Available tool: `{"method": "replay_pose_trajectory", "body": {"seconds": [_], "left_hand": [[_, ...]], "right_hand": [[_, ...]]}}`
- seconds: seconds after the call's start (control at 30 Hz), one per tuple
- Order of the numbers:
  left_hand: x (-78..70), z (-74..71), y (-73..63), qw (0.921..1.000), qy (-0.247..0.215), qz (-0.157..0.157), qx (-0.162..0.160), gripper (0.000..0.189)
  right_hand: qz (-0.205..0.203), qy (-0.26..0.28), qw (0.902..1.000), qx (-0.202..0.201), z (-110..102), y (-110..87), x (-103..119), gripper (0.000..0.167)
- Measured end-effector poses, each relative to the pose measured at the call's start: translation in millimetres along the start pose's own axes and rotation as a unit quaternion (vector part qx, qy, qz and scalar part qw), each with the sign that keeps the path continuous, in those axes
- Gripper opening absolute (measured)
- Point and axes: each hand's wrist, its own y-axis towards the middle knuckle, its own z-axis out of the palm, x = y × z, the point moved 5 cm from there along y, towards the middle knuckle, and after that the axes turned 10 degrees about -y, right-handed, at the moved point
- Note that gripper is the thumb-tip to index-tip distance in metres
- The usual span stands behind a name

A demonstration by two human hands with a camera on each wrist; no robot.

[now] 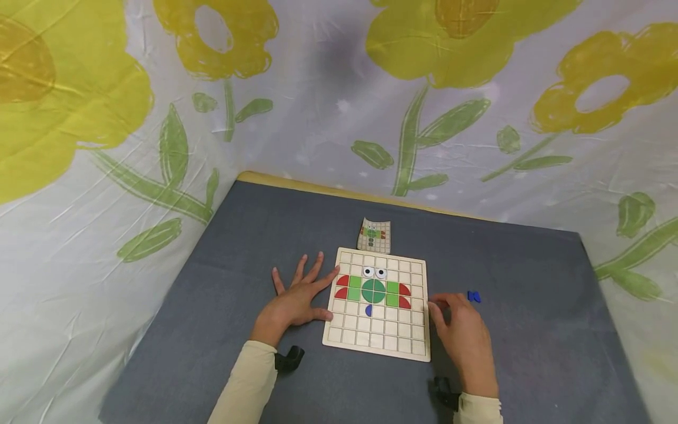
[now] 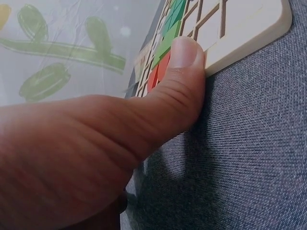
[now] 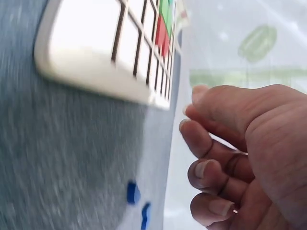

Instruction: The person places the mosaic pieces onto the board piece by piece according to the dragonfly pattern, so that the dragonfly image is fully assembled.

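A square wooden grid board point(image 1: 376, 341) lies on the dark tabletop between the hands. Fitted on it are two eye pieces point(image 1: 368, 271), a dark green circle point(image 1: 373, 291) made of quarter pieces, light green squares point(image 1: 355, 288), red rounded pieces point(image 1: 405, 302) and one blue rounded piece point(image 1: 368, 310). My left hand point(image 1: 296, 303) is spread wide, its thumb touching the board's left edge in the left wrist view. Beside the right edge is my right hand point(image 1: 466, 335), fingers loosely bent, with nothing visible between thumb and fingers in the right wrist view. Loose blue pieces point(image 3: 133, 192) lie near it.
A small pattern card point(image 1: 384, 242), its edge curling up, lies just beyond the board's far edge. The dark cloth-like tabletop point(image 1: 286, 218) ends at light curtains point(image 1: 328, 147) printed with yellow flowers at the back and both sides.
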Motion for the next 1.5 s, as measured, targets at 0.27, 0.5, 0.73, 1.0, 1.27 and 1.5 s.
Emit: {"method": "replay_pose_trajectory", "body": {"seconds": [0.27, 0.5, 0.73, 1.0, 1.27, 1.5], "left_hand": [[-0.1, -0.7, -1.7, 1.0, -0.004, 0.009, 0.0, 0.107], [-0.1, -2.8, -1.2, 0.9999, 0.003, 0.01, -0.003, 0.105], [-1.1, -2.0, -1.9, 1.0, -0.002, 0.01, -0.001, 0.105], [-3.0, -1.7, -1.5, 0.9999, -0.002, 0.011, -0.002, 0.105], [-1.2, -2.4, -1.6, 0.9999, 0.001, 0.011, -0.002, 0.105], [-0.3, -0.6, -0.2, 0.9999, 0.0, 0.013, 0.001, 0.105]], "right_hand": [[0.049, -0.012, 0.9985, 0.022, -11, -8.3, -27, 0.031], [0.076, -0.017, 0.9961, 0.042, -11, -14.7, -44, 0.035], [0.086, -0.012, 0.9948, 0.053, -5, -16.8, -49, 0.035], [0.092, -0.014, 0.9934, 0.067, 0, -15.6, -51, 0.034], [0.095, -0.011, 0.9932, 0.066, 2, -11.4, -51, 0.03], [0.079, -0.01, 0.9942, 0.073, 4, -8.3, -48, 0.031]]}}
